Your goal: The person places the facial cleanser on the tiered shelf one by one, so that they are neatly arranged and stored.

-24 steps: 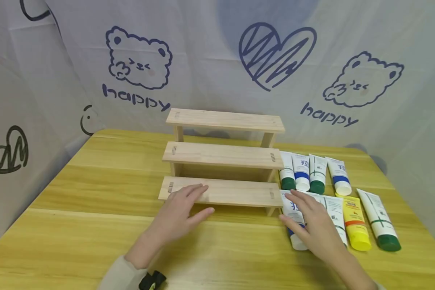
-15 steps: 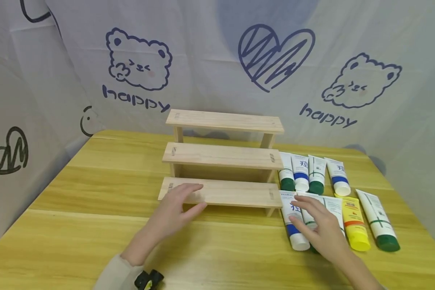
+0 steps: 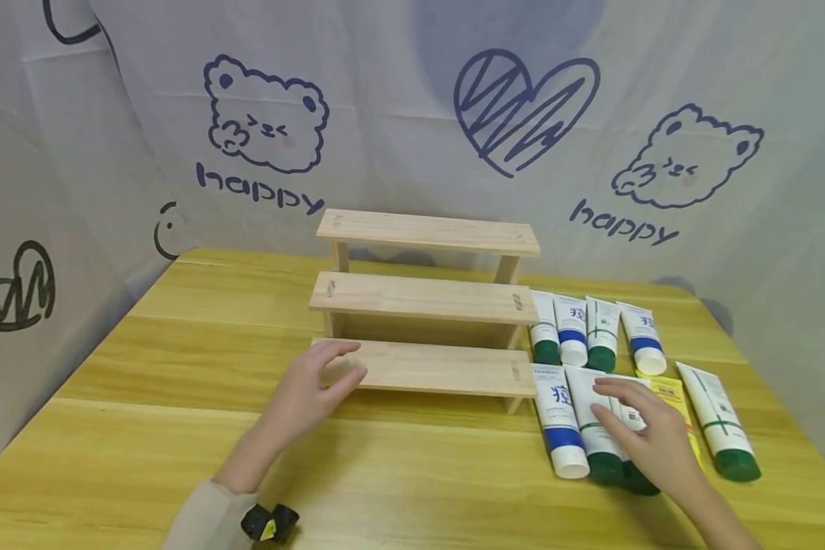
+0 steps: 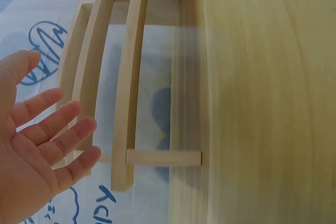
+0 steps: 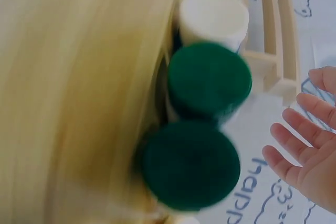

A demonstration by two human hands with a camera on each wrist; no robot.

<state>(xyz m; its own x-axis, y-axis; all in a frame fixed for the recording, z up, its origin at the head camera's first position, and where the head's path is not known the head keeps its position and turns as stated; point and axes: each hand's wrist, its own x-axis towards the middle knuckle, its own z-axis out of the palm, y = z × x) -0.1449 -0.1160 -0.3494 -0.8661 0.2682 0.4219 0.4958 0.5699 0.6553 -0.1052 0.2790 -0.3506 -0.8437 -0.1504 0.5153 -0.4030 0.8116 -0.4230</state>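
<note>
A three-tier wooden stand (image 3: 422,298) occupies the middle of the table. Near the left end of its lowest step is my left hand (image 3: 309,393), fingers loosely bent, holding nothing; the left wrist view shows its palm (image 4: 31,150) with spread fingers. Over the front row of squeeze tubes at the right hovers my right hand (image 3: 656,435), fingers relaxed and nothing in them. Beneath and beside it lie a white tube with a blue band (image 3: 560,420), white tubes with green caps (image 3: 594,420) and a yellow tube (image 3: 670,393), partly hidden by the hand.
Behind the front row lie several more tubes (image 3: 571,328), one blue-banded tube (image 3: 642,336) set slightly apart. A green-capped tube (image 3: 718,420) lies at the far right. A white cloth (image 3: 399,99) with drawn bears and hearts hangs behind the wooden table (image 3: 144,428).
My right hand has moved to the right across the front tubes, uncovering the blue-banded one and covering part of the yellow one. My left hand has drawn back leftward along the lowest step.
</note>
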